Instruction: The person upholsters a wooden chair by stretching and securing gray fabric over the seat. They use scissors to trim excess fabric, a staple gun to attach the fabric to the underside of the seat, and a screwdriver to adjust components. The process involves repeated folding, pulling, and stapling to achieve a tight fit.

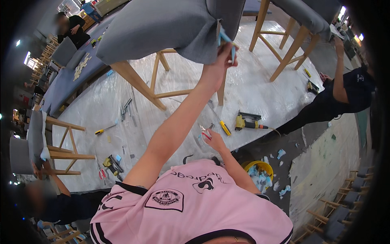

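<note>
Only the head view here, so taking everything off the grey padded chair (162, 28) that's up on the plastic-covered table (252, 89).

Left hand (221, 61) is stretched right up to the chair's lower corner, where the fabric wraps round. The fingers are pinched on a light blue piece (226, 40), some kind of strip or slim tool, I can't tell which. It pokes up out of the grip and sits against the fabric edge, so it's in the hand and touching the chair.

Right hand (214, 141) is well below the chair, down on the table sheet near the edge closest to the body. The fingertips are just beside, maybe on, a pair of red-handled snips (206, 135). Can't make out whether it's actually gripping them or just resting there.

My read is this is work on the upholstery at that corner, with the left hand doing it and the right parked by the cutters. Anything further at that corner needs the blue piece held steady on the seam line, at full reach, so it's fiddly.

Also below the chair: a yellow staple gun (247, 122) lies just to the right of the snips.
</note>
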`<action>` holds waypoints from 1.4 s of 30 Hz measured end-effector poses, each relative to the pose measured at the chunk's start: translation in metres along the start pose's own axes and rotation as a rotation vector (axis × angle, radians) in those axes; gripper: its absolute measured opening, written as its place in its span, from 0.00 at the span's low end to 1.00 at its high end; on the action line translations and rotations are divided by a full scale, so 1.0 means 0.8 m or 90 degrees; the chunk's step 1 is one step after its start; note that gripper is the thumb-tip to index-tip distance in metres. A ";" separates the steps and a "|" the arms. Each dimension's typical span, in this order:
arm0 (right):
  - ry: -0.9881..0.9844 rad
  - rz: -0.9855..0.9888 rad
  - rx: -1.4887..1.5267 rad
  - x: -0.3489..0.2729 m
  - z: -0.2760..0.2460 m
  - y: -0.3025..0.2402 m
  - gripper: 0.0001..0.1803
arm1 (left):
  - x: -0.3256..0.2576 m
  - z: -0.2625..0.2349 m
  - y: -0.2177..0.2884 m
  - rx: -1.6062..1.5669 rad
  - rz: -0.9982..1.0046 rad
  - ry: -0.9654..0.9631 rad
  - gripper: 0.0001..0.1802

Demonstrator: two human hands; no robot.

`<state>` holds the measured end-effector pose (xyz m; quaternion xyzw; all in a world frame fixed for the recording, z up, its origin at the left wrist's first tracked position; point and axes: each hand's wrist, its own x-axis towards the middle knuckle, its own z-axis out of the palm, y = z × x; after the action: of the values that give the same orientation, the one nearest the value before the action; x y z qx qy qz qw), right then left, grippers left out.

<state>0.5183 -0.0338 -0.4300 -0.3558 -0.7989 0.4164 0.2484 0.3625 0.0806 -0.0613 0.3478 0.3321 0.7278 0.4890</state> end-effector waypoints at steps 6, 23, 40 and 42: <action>0.090 0.142 0.070 0.072 -0.105 -0.037 0.15 | -0.119 -0.126 -0.103 0.718 -0.195 -0.072 0.27; 0.097 -0.097 0.286 0.279 -0.330 -0.350 0.25 | -0.079 -0.133 0.004 0.055 0.000 0.081 0.48; -0.019 0.066 0.892 0.287 -0.237 -0.371 0.33 | -0.069 -0.023 0.082 -0.134 -0.002 0.198 0.39; 0.056 0.043 0.795 0.300 -0.250 -0.370 0.34 | -0.071 -0.024 0.084 -0.097 0.013 0.204 0.38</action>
<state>0.3997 0.1317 -0.0507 -0.1855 -0.3822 0.7973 0.4287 0.3304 0.0041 -0.0262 0.1931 0.3461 0.8019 0.4472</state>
